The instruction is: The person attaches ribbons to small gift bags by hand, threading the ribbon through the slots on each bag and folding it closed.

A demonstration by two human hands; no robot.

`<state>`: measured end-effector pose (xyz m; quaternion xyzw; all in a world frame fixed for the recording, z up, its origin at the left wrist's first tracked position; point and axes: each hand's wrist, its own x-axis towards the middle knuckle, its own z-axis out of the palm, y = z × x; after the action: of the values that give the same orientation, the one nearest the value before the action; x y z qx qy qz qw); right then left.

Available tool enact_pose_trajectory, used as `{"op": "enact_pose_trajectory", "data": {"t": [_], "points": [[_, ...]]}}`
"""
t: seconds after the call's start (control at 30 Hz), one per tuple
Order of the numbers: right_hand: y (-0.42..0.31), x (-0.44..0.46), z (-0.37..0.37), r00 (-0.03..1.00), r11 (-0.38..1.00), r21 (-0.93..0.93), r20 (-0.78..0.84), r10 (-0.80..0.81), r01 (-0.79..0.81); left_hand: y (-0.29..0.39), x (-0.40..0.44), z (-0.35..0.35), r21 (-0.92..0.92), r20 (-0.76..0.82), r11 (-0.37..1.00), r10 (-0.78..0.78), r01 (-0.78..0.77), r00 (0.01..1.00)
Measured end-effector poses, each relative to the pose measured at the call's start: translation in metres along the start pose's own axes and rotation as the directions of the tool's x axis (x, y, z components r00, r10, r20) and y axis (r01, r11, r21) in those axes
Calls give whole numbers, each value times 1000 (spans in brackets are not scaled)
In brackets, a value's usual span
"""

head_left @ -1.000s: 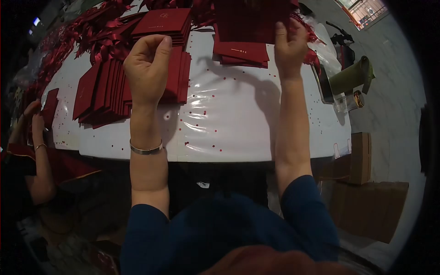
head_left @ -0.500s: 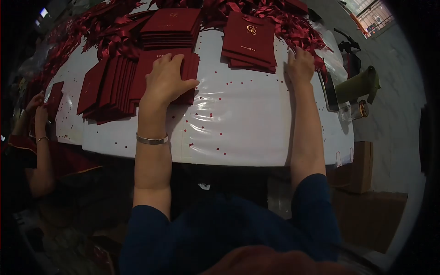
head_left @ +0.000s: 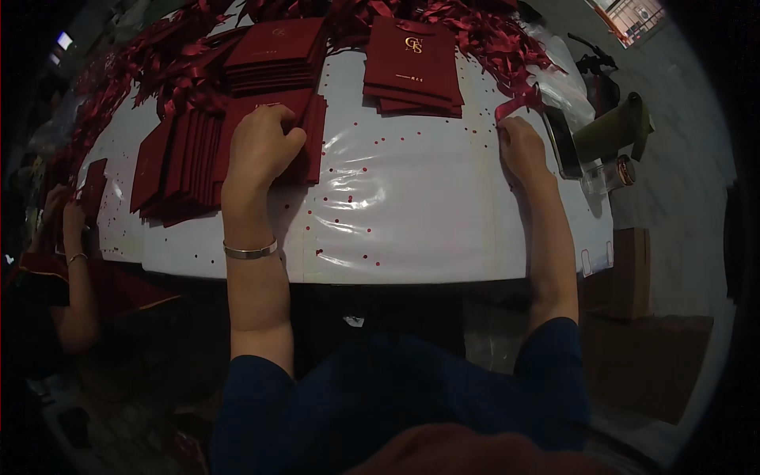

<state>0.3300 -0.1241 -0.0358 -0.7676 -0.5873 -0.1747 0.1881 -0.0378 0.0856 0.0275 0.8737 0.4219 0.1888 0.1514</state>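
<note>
Your left hand (head_left: 265,146): fingers curled at red bag (head_left: 232,108), can't tell if pinching. Your right hand (head_left: 524,150): fingertips pinch red ribbon (head_left: 519,101). Just right of them: dark phone (head_left: 564,144), green thing (head_left: 608,134), clear jar (head_left: 605,178). Gold-letter bag pile (head_left: 412,65) ahead, between both hands' fingers.

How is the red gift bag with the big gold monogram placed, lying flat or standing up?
The red gift bag lies flat: its front faces up, and edges of other red bags show beneath.
</note>
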Motion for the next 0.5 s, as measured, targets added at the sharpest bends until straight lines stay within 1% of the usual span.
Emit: {"op": "enact_pose_trajectory", "data": {"t": [0.03, 0.07, 0.1, 0.13, 0.17, 0.23, 0.27, 0.3, 0.33, 0.37, 0.43, 0.47, 0.5], "points": [[-16, -8, -11, 999, 998, 38, 6, -50, 50, 0, -1, 2, -15, -33, 1000, 6, -7, 999], [-34, -18, -24, 996, 993, 91, 40, -82, 78, 2, -3, 2, -19, -27, 1000, 9, -10, 1000], [-50, -27, -36, 991, 984, 145, 73, -115, 103, 5, -7, -2, 47, -79, 999, 22, -18, 997], [-60, -34, -44, 980, 970, 178, 79, -181, 165, 9, -10, -6, 114, -131, 993, 39, -24, 991], [-67, -36, -54, 982, 972, 175, 82, -171, 155, 13, -12, -11, 113, -123, 993, 47, -33, 991], [-76, -40, -69, 978, 967, 204, 108, -179, 154, 21, -18, -20, 124, -200, 992, 25, 0, 980], [-67, -40, -68, 986, 978, 145, 58, -157, 147, 25, -20, -23, 127, -193, 992, 35, -10, 981], [-54, -36, -66, 991, 987, 87, 5, -137, 136, 27, -23, -27, 76, -238, 997, 43, -26, 970], [-43, -33, -62, 997, 996, 55, -31, -74, 75, 29, -24, -30, 27, -283, 999, 50, -44, 958], [-35, -29, -59, 997, 996, 54, -37, -64, 66, 31, -26, -31, 31, -282, 998, 61, -54, 957], [-19, -16, -52, 991, 992, -33, -53, 124, -126, 37, -30, -33, -96, -412, 970, 166, -224, 896], [-11, -7, -47, 990, 991, -34, -59, 128, -130, 40, -31, -33, -94, -413, 968, 173, -231, 894], [-2, 3, -41, 979, 975, -93, 12, 205, -203, 44, -33, -33, -48, -451, 932, 300, -358, 841]]}}
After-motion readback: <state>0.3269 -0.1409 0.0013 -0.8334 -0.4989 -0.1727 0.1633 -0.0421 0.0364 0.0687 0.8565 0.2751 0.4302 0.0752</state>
